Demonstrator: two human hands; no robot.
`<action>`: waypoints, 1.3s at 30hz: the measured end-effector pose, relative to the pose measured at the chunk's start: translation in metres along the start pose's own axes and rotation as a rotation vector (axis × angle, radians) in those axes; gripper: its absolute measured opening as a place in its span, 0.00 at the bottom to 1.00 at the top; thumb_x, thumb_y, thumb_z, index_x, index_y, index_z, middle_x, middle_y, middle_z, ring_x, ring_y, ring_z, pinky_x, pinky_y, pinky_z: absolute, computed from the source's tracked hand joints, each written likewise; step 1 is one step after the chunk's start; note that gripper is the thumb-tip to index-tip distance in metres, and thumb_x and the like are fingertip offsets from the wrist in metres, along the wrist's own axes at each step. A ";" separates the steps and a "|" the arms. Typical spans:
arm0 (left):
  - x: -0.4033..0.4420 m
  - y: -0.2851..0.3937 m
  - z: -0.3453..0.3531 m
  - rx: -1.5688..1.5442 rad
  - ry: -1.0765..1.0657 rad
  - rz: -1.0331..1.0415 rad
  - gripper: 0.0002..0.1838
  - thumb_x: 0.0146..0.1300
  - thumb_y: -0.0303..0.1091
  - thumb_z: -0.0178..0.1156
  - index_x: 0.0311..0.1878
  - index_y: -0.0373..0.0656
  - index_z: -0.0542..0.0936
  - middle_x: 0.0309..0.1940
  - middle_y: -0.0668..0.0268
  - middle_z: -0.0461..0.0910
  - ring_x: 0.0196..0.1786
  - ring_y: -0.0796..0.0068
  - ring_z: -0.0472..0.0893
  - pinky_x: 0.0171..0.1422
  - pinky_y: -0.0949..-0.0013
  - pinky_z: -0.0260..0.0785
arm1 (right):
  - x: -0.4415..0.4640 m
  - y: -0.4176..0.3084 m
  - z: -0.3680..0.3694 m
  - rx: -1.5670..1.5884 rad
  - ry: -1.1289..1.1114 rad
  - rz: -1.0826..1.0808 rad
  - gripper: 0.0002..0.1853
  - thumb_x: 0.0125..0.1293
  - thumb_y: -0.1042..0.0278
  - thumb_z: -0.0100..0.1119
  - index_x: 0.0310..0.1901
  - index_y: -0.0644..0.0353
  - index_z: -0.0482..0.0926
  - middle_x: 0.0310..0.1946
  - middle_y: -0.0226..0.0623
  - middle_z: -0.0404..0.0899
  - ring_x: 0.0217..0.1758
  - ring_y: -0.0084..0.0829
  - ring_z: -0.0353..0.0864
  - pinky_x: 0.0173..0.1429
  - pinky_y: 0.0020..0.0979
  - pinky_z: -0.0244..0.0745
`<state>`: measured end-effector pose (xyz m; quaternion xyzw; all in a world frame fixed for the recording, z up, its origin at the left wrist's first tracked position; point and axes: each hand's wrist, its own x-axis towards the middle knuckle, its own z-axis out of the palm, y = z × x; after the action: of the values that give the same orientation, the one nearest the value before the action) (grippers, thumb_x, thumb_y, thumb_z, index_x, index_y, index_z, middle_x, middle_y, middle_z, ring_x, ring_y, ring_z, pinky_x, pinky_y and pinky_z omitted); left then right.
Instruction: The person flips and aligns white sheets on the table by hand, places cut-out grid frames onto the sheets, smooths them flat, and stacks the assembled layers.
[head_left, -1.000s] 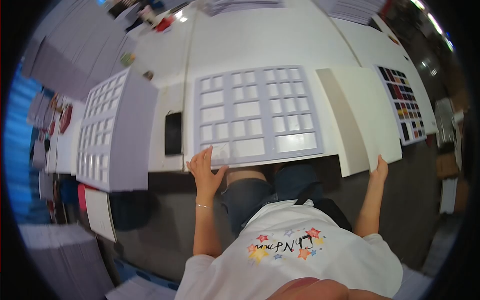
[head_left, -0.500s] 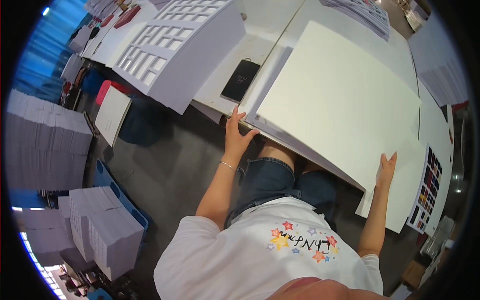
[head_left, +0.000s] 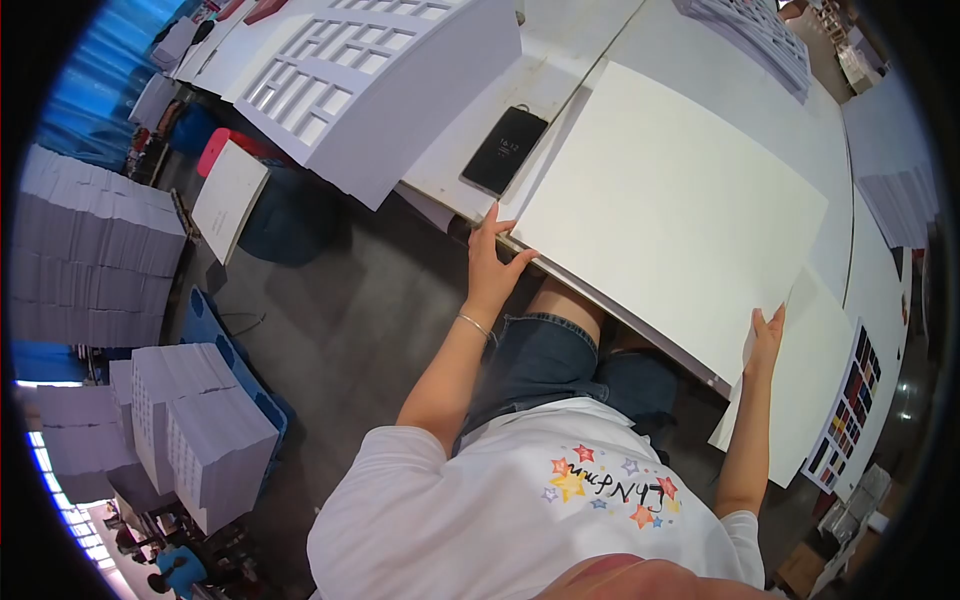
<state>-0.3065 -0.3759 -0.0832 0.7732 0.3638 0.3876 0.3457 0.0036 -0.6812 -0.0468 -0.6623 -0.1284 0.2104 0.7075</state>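
Observation:
A large white board (head_left: pixel 670 210) lies almost flat on a grey-edged piece at the table's near side. At its near-left corner is my left hand (head_left: pixel 492 265), thumb and fingers spread, the fingertips against the edges. My right hand (head_left: pixel 765 345) rests along the board's right edge near the close corner, its fingertips apart. Beneath that hand, another white sheet (head_left: pixel 815 370) sticks out past the table edge. A black phone (head_left: pixel 505 150) lies on the table left of the board, beyond my left hand.
A tall stack of grey cut-out panels (head_left: pixel 370 110) stands to the left on the table. A colour swatch chart (head_left: pixel 845 410) lies at the right edge. More paper stacks (head_left: pixel 205 430) stand on the floor at left, near a stool (head_left: pixel 290 220).
The white board has come down flatter and lined up with the piece under it, its far-left corner shifting left. Both hands stay at its edges. The whole view has shifted slightly.

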 end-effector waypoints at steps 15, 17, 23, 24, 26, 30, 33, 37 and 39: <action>0.002 -0.002 0.000 -0.012 -0.014 0.024 0.43 0.43 0.32 0.71 0.64 0.42 0.60 0.47 0.62 0.74 0.54 0.60 0.67 0.61 0.61 0.58 | 0.003 0.003 -0.001 -0.037 -0.005 0.008 0.26 0.63 0.79 0.47 0.63 0.61 0.57 0.58 0.39 0.67 0.58 0.30 0.69 0.62 0.30 0.63; 0.002 -0.001 -0.001 -0.003 -0.016 0.029 0.43 0.43 0.32 0.70 0.64 0.42 0.61 0.47 0.62 0.74 0.54 0.60 0.68 0.61 0.61 0.58 | 0.001 0.003 -0.001 -0.034 -0.012 0.016 0.26 0.63 0.79 0.47 0.63 0.61 0.56 0.58 0.39 0.67 0.58 0.30 0.69 0.62 0.30 0.63; 0.004 -0.003 -0.002 0.024 -0.033 0.046 0.37 0.43 0.33 0.70 0.59 0.42 0.67 0.46 0.61 0.74 0.52 0.59 0.69 0.59 0.61 0.60 | -0.004 -0.001 0.006 -0.057 0.001 0.019 0.26 0.63 0.78 0.48 0.63 0.61 0.56 0.57 0.39 0.67 0.57 0.30 0.69 0.61 0.30 0.63; 0.005 -0.005 -0.002 0.059 -0.026 0.080 0.35 0.42 0.32 0.71 0.57 0.42 0.70 0.45 0.62 0.75 0.52 0.60 0.69 0.59 0.62 0.61 | -0.004 -0.002 0.007 -0.068 0.018 0.015 0.26 0.63 0.77 0.48 0.63 0.61 0.56 0.57 0.39 0.67 0.57 0.29 0.69 0.61 0.30 0.63; 0.004 -0.008 0.000 0.093 -0.021 0.114 0.33 0.41 0.32 0.71 0.54 0.42 0.72 0.45 0.63 0.76 0.52 0.61 0.70 0.58 0.63 0.62 | -0.004 -0.003 0.007 -0.070 0.015 0.020 0.26 0.63 0.77 0.48 0.63 0.61 0.56 0.57 0.39 0.67 0.57 0.29 0.69 0.61 0.30 0.63; 0.005 -0.005 -0.001 0.111 0.001 0.137 0.26 0.41 0.32 0.71 0.48 0.43 0.78 0.45 0.64 0.76 0.51 0.62 0.70 0.56 0.64 0.63 | -0.002 -0.001 0.005 -0.076 0.003 0.011 0.26 0.63 0.76 0.49 0.63 0.62 0.56 0.57 0.40 0.67 0.58 0.30 0.69 0.61 0.30 0.63; 0.003 -0.006 0.000 0.123 -0.020 0.135 0.22 0.42 0.33 0.70 0.44 0.44 0.80 0.44 0.65 0.75 0.51 0.63 0.70 0.56 0.64 0.63 | -0.002 -0.003 0.007 -0.090 0.022 0.016 0.26 0.63 0.76 0.49 0.63 0.61 0.56 0.57 0.39 0.67 0.58 0.30 0.69 0.62 0.30 0.62; 0.005 -0.007 0.000 0.142 -0.042 0.124 0.19 0.42 0.33 0.69 0.42 0.44 0.82 0.44 0.67 0.75 0.50 0.63 0.69 0.55 0.64 0.62 | -0.003 -0.004 0.007 -0.060 -0.002 0.017 0.26 0.63 0.77 0.49 0.63 0.62 0.56 0.58 0.39 0.66 0.58 0.30 0.68 0.62 0.30 0.62; 0.005 -0.007 -0.001 0.164 -0.056 0.134 0.19 0.42 0.33 0.69 0.42 0.44 0.82 0.43 0.67 0.76 0.50 0.63 0.69 0.55 0.64 0.63 | -0.004 -0.005 0.010 -0.051 -0.012 0.026 0.27 0.62 0.78 0.48 0.63 0.63 0.56 0.58 0.39 0.66 0.59 0.30 0.68 0.63 0.30 0.61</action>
<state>-0.3070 -0.3676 -0.0868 0.8320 0.3321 0.3570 0.2647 -0.0041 -0.6747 -0.0402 -0.6805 -0.1291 0.2203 0.6868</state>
